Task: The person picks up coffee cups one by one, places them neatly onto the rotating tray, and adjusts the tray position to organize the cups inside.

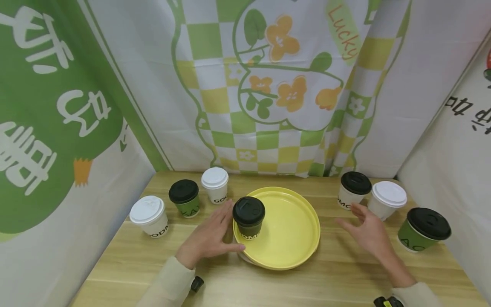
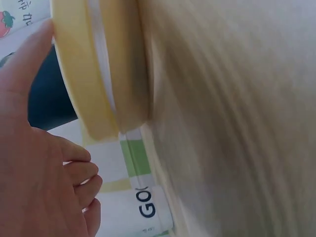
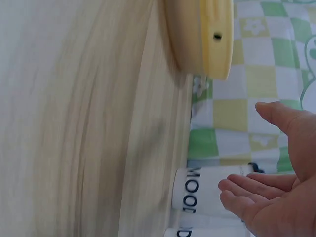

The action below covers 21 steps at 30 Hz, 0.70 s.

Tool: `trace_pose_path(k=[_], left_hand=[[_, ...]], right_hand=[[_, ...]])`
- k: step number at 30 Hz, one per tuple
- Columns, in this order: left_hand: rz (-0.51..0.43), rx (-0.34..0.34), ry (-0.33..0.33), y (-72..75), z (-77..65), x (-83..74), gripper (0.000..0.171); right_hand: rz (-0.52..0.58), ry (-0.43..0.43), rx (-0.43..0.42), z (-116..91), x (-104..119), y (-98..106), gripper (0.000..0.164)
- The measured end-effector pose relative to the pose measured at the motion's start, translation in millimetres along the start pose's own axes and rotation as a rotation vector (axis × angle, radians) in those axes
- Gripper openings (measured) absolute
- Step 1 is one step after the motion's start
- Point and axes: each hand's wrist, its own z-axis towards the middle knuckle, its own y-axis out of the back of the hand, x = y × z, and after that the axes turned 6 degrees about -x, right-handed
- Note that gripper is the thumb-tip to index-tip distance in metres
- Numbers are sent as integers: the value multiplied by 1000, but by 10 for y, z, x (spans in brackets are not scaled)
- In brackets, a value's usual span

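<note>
A yellow round turntable (image 1: 285, 230) with a raised rim stands mid-table; the left wrist view shows its two stacked layers (image 2: 128, 64). On its left side stands a green paper cup with a black lid (image 1: 249, 216). My left hand (image 1: 211, 238) is beside that cup, fingers extended along the turntable's left edge and thumb at the near rim. The right hand (image 1: 366, 232) hovers right of the turntable, thumb spread from the fingers, holding nothing. Its fingertips overlap the lower part of a white cup with a black lid (image 1: 353, 189) in the head view.
At left stand a white-lidded white cup (image 1: 149, 216), a black-lidded green cup (image 1: 185, 198) and another white cup (image 1: 215, 185). At right are a white-lidded cup (image 1: 386, 199) and a larger green cup (image 1: 423, 229). Printed curtains (image 1: 261, 145) hang around the wooden table (image 1: 126, 260).
</note>
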Motion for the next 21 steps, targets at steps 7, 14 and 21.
trace_pose_path(k=[7, 14, 21], left_hand=[[38, 32, 87, 83, -66, 7, 113], [-28, 69, 138, 102, -163, -93, 111], [-44, 81, 142, 83, -209, -207, 111]], right_hand=[[-75, -14, -74, 104, -109, 26, 89], [-106, -49, -125, 259, -198, -31, 77], [-89, -136, -144, 381, -240, -111, 79]])
